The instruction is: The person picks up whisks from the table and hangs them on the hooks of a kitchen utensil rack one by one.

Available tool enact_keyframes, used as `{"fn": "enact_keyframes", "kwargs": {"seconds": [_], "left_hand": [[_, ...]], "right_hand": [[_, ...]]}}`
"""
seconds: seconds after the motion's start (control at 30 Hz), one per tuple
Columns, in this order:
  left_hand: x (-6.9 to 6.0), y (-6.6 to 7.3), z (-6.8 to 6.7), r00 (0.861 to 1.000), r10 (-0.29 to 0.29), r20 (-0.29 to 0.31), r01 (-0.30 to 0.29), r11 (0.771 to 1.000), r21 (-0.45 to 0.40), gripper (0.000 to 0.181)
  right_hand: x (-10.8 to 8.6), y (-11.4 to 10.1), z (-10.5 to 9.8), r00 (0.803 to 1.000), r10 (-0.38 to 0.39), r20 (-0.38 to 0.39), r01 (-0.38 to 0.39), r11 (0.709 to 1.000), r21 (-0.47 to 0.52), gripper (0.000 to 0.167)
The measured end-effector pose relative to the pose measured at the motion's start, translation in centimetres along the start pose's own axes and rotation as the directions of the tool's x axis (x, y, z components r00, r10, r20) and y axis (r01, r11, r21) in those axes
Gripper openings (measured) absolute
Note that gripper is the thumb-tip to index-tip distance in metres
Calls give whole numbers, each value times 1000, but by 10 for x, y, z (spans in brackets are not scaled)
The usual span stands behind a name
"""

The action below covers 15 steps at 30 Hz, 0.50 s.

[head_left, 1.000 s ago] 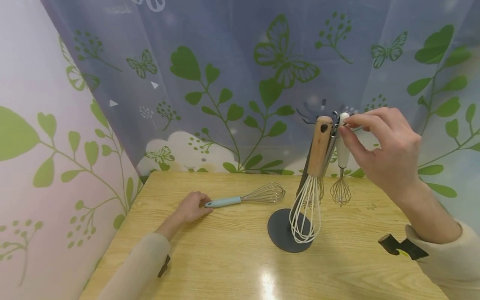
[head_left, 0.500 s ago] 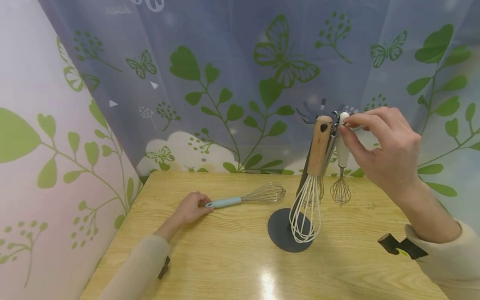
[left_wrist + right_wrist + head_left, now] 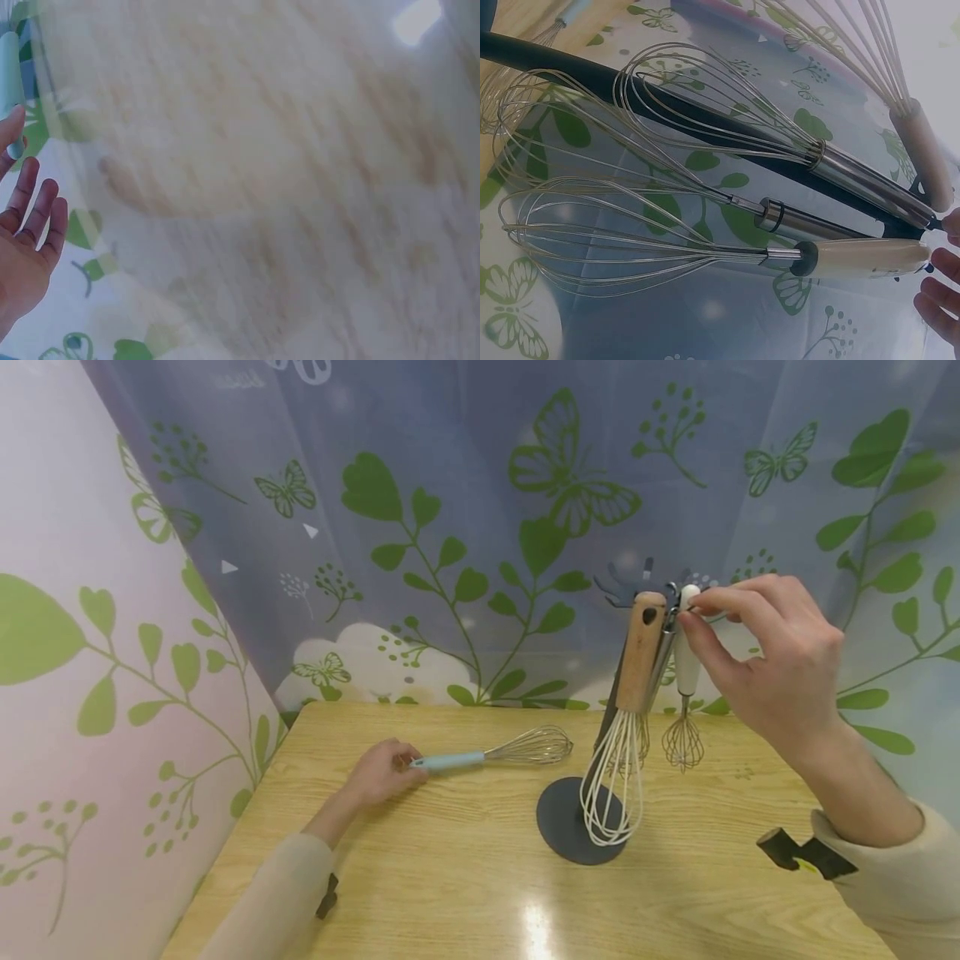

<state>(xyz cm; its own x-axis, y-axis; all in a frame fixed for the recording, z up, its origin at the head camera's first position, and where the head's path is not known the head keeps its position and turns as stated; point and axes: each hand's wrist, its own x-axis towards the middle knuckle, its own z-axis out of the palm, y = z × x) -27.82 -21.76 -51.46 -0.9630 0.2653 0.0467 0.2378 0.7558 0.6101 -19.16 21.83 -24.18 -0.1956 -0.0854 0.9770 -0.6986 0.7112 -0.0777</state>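
My left hand [image 3: 384,774] pinches the handle end of a light blue whisk [image 3: 453,762] between thumb and finger at the table's left side; its wire head points right. The other left fingers stay loose in the left wrist view. Up at the right, my right hand [image 3: 787,652] pinches the top of a small white-handled whisk [image 3: 686,668], which hangs upright at a dark hook stand [image 3: 558,822]. A wooden-handled whisk [image 3: 639,652] with pale wires hangs in front. Two steel-handled whisks show in the right wrist view, one nearer the stand pole [image 3: 870,184] and one beside it [image 3: 810,225].
The wood-grain table [image 3: 465,877] carries the stand's round base. A patterned cloth [image 3: 450,527] with leaves and butterflies closes off the back, and another cloth stands at the left. Bare dark hooks [image 3: 618,593] project at the stand's top left.
My left hand has shifted very slightly up and left, and the handle end of the light blue whisk has risen a little in the picture. My right hand holds its place.
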Motion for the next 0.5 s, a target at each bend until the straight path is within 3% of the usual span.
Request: {"fn": "enact_keyframes", "kwargs": {"seconds": [0.17, 0.5], "left_hand": [[0, 6, -6, 1000, 1, -18, -1, 1000, -14, 28], [2, 20, -16, 996, 69, -59, -72, 996, -49, 27]], "right_hand": [[0, 0, 0, 1000, 2, -1, -2, 1000, -1, 12], [0, 5, 1, 1000, -6, 9, 6, 1000, -6, 11]]}}
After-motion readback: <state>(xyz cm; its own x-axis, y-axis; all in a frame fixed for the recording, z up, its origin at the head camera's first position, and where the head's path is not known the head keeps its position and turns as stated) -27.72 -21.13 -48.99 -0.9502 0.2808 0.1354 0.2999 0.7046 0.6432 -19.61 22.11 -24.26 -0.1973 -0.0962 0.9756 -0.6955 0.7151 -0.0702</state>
